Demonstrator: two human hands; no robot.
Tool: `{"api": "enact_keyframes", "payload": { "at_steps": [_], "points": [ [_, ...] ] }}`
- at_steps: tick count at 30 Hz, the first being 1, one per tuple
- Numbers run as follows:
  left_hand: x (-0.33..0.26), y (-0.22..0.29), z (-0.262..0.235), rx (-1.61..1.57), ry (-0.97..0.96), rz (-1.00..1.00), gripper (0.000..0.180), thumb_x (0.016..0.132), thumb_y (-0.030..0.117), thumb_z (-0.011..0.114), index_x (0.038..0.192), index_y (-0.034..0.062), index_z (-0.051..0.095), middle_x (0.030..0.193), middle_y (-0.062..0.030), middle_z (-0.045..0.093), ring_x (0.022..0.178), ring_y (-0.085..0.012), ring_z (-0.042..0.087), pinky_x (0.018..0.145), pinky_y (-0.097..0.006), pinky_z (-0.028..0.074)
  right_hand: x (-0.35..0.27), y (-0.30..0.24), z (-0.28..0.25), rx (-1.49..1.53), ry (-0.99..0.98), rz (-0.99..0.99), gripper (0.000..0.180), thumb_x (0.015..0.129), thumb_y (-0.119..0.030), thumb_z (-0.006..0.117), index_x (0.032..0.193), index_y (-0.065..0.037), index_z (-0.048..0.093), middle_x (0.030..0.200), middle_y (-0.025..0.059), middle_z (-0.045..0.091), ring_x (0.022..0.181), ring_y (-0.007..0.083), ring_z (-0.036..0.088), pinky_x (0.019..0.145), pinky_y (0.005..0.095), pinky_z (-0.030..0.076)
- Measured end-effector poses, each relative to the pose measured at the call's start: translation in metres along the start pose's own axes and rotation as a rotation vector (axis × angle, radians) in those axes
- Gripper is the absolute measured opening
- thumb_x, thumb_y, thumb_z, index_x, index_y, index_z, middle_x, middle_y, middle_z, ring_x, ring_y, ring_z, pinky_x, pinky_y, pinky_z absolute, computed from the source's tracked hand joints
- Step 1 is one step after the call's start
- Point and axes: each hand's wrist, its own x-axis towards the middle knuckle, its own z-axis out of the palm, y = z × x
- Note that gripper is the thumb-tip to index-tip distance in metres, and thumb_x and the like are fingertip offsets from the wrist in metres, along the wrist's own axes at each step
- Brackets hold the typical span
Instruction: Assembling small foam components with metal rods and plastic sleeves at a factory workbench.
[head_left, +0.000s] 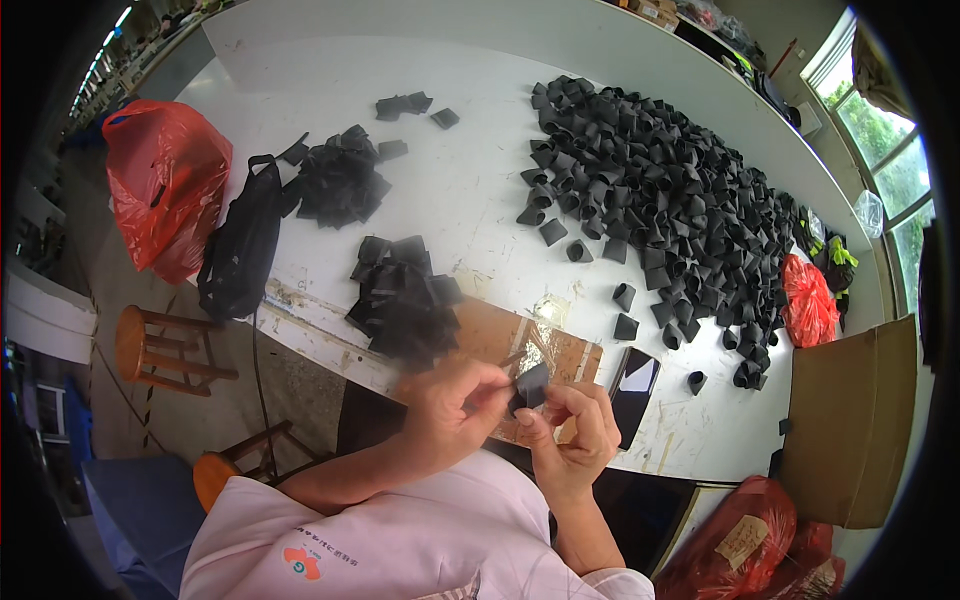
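Note:
Between both hands, close to the table's front edge, is a small black fabric piece (531,385). My left hand (462,398) pinches its left side, fingers closed. My right hand (575,425) grips its right side between thumb and fingers. Beneath them lies a brown cardboard sheet (490,332) with shiny clear tape. Left of it is a pile of flat black pieces (405,300). To the far right spreads a large heap of black pieces (660,180) curled into open loops.
A phone (634,392) lies right of my right hand. Another black pile (340,178), a black bag (243,240) and a red plastic bag (170,185) are at the left. A cardboard panel (848,420) stands at the right. Wooden stools (175,352) are on the floor.

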Motion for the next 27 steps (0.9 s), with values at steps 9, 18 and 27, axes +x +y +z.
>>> {"api": "enact_keyframes", "payload": {
  "at_steps": [9, 18, 27],
  "points": [
    [-0.006, -0.012, 0.008, 0.342, 0.04, 0.31, 0.017, 0.067, -0.008, 0.061, 0.078, 0.0015, 0.052, 0.06, -0.0051, 0.054, 0.049, -0.0125, 0.055, 0.043, -0.025, 0.042, 0.002, 0.017, 0.007, -0.404, -0.043, -0.543, 0.023, 0.059, 0.008, 0.062, 0.081, 0.001, 0.057, 0.069, 0.0099, 0.052, 0.053, 0.02, 0.049, 0.045, 0.0262, 0.039],
    [0.028, -0.075, -0.024, 0.421, 0.12, 0.034, 0.016, 0.076, -0.006, 0.049, 0.089, -0.0007, 0.057, 0.078, -0.0118, 0.054, 0.062, -0.0217, 0.054, 0.054, -0.03, 0.043, 0.088, 0.044, -0.031, -0.222, 0.187, 0.09, 0.011, 0.085, -0.004, 0.049, 0.087, 0.002, 0.058, 0.072, 0.0064, 0.056, 0.058, 0.0093, 0.049, 0.052, 0.022, 0.04],
    [0.068, -0.145, -0.054, 0.735, -0.516, 0.183, 0.02, 0.069, -0.008, 0.052, 0.086, 0.0002, 0.057, 0.091, -0.0102, 0.055, 0.085, -0.0271, 0.054, 0.075, -0.037, 0.043, 0.014, 0.068, -0.018, 0.117, 0.2, 0.415, 0.014, 0.089, -0.009, 0.047, 0.09, 0.0, 0.057, 0.071, -0.0003, 0.053, 0.06, 0.0038, 0.045, 0.053, 0.0166, 0.038]
  ]
}}
